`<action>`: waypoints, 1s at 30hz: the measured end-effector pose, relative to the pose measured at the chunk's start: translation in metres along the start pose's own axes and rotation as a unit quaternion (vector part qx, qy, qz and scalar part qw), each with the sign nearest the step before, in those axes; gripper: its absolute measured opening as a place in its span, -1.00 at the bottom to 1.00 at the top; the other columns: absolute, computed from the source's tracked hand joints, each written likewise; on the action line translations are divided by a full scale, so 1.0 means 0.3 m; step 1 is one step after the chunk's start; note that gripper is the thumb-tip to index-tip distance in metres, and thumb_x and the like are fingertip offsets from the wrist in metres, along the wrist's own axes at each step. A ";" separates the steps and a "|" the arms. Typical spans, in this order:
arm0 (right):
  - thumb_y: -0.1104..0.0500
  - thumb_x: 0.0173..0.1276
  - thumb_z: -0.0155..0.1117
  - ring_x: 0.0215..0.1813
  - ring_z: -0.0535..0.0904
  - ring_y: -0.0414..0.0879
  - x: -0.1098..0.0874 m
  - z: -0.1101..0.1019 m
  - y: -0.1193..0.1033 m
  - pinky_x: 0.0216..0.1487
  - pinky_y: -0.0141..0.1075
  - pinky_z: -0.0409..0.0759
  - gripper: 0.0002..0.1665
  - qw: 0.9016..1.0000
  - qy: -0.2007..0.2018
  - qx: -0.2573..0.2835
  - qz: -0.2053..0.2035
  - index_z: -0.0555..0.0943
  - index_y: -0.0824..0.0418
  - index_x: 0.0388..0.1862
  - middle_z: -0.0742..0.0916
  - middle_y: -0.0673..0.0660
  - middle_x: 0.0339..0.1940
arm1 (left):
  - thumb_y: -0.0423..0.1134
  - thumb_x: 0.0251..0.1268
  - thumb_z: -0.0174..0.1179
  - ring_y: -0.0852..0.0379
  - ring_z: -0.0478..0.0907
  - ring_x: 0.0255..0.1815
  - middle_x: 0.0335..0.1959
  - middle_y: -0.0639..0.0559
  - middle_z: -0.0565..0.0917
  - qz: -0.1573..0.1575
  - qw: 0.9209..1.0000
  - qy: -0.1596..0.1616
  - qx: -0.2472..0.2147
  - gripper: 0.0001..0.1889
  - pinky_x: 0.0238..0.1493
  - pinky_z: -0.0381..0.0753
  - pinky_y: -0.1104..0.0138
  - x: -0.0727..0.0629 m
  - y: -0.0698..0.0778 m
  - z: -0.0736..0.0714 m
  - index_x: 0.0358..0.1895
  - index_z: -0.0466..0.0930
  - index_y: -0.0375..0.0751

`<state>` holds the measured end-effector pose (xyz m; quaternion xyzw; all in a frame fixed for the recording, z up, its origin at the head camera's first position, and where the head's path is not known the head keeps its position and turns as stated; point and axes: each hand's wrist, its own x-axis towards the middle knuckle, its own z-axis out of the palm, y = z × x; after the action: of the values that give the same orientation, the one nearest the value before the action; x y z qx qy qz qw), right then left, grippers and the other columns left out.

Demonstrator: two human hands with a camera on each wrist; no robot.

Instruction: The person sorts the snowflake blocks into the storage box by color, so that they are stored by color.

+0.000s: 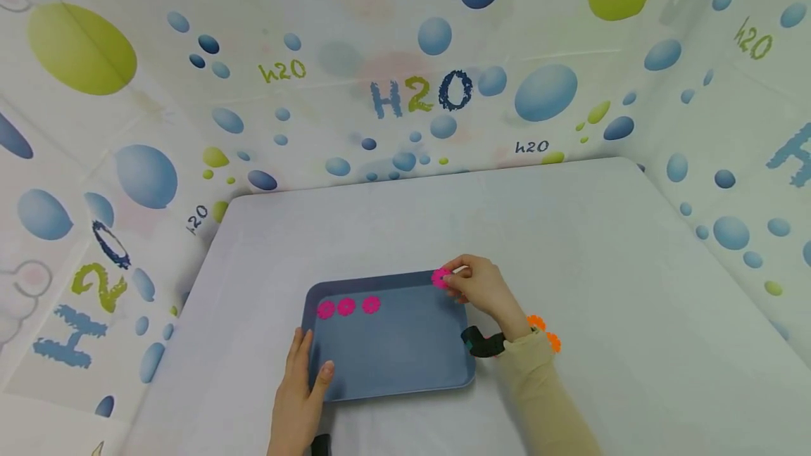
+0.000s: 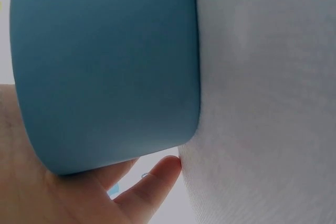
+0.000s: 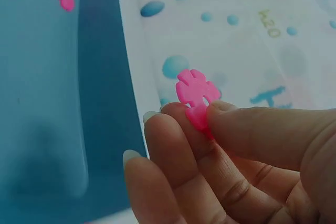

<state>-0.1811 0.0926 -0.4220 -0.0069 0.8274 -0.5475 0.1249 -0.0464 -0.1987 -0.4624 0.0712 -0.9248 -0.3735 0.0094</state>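
My right hand [image 1: 480, 286] pinches a pink flower-shaped piece [image 3: 193, 88] between thumb and fingers, over the far right corner of a blue-grey tray [image 1: 393, 350]. Three more pink flower pieces [image 1: 346, 307] lie in the tray in a row near its far left edge. At the near left corner, my left hand [image 1: 298, 393] holds the tray, fingers along the outer wall and thumb over the rim. Up close, the left wrist view shows the tray's outer wall [image 2: 105, 72] covering part of that hand.
Orange flower pieces [image 1: 554, 342] lie on the white-covered table [image 1: 633, 266] beside my right forearm, which partly hides them. Behind the table and at its sides hangs a white sheet [image 1: 329, 118] printed with blue and green drops.
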 end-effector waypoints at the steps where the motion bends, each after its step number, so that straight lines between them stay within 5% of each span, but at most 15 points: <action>1: 0.26 0.35 0.26 -0.32 0.75 0.07 0.005 0.016 -0.011 -0.33 -0.22 0.71 -0.77 1.000 -0.003 -0.004 0.002 0.62 0.27 -0.03 0.79 0.29 -0.29 | -0.01 0.53 -0.08 -0.47 0.24 0.38 0.59 -0.27 -0.09 0.001 1.000 0.001 0.000 -0.31 0.15 0.37 -0.33 0.000 0.000 -0.001 0.55 -0.06 -0.25; 13: 0.22 0.33 0.30 -0.39 0.73 0.10 0.046 0.168 -0.081 -0.37 -0.18 0.71 -0.78 0.999 -0.027 -0.036 0.000 0.64 0.21 -0.05 0.78 0.22 -0.39 | -0.03 0.51 -0.05 -0.45 0.18 0.43 0.58 -0.29 -0.05 0.009 1.000 0.009 -0.005 -0.32 0.23 0.30 -0.32 0.004 -0.003 0.004 0.53 -0.01 -0.28; 30: 0.28 0.25 0.34 -0.62 0.63 -0.15 0.076 0.284 -0.036 -0.53 -0.32 0.64 -0.77 0.998 -0.009 -0.062 0.030 0.66 0.24 -0.10 0.74 0.10 -0.58 | -0.07 0.51 -0.03 -0.44 0.25 0.39 0.57 -0.30 -0.03 0.029 0.999 0.024 -0.009 -0.33 0.18 0.37 -0.31 0.005 -0.029 0.007 0.52 0.01 -0.30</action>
<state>-0.1863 0.0078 -0.4483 0.0052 0.8584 -0.4909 0.1485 -0.0469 -0.2037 -0.4700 0.0532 -0.9225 -0.3797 0.0433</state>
